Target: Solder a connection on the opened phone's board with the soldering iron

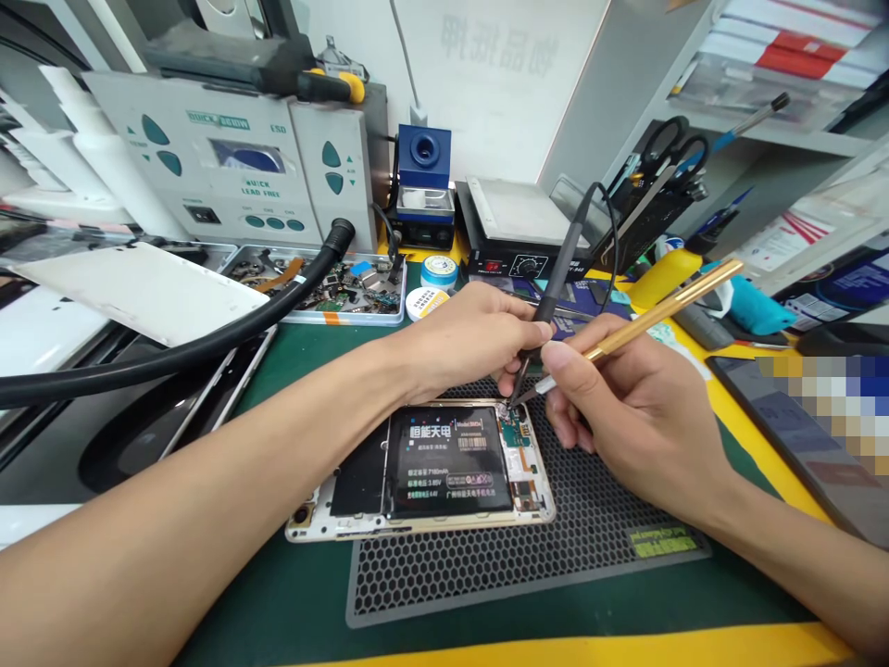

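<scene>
An opened phone [542,454] with its back off lies on the bench, its large black battery [444,463] and green circuit board [515,434] exposed. My left hand [472,338] reaches across above it, fingers closed round a black soldering iron [561,255] with a cable at its top end. From the right, my right hand [625,408] grips a gold-handled craft knife [659,310] like a pen. Both tips come together at the board's upper corner, near the phone's top edge. Whether they touch the same spot is too small to tell.
A black honeycomb mat [486,579] lies under part of the phone on the green work mat [292,602]. A thick black hose [278,320] crosses the left side. Behind are a tray of parts [340,287], two small tubs [439,270] and a grey rework station [229,167].
</scene>
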Demonstrator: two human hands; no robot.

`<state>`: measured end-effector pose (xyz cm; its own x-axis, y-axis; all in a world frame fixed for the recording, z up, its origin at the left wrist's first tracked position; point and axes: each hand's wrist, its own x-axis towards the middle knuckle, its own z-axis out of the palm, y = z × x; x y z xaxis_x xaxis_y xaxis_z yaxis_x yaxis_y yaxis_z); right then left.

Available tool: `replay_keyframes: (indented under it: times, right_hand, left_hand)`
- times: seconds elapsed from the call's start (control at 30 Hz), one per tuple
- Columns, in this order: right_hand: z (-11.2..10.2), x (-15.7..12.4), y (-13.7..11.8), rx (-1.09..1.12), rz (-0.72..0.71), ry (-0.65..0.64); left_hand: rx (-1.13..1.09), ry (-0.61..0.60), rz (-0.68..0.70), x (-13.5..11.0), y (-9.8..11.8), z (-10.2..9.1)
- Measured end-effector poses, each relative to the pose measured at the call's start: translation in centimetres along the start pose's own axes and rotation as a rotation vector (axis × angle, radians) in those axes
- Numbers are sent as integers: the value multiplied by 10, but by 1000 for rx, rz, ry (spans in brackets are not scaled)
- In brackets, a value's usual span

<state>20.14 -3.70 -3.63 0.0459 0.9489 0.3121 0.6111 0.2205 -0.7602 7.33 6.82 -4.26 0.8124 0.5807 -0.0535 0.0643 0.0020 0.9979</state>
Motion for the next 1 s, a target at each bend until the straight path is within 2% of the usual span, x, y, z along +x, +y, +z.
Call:
replay_keyframes:
  times: [0.4,0.63,0.8,1.0]
  right_hand:
    - [-1,-1,5,15,-36,-71]
    - [0,-2,6,-58,-103,-39]
    - [0,-1,5,-32,-109,-34]
    - [1,-3,5,-144,-176,-12]
  left_hand:
    - [65,-21,16,-4,3,0]
    - [77,-37,9,-5,4,-1]
    - [98,-31,16,-5,4,-1]
    - [121,-25,21,-5,3,-1]
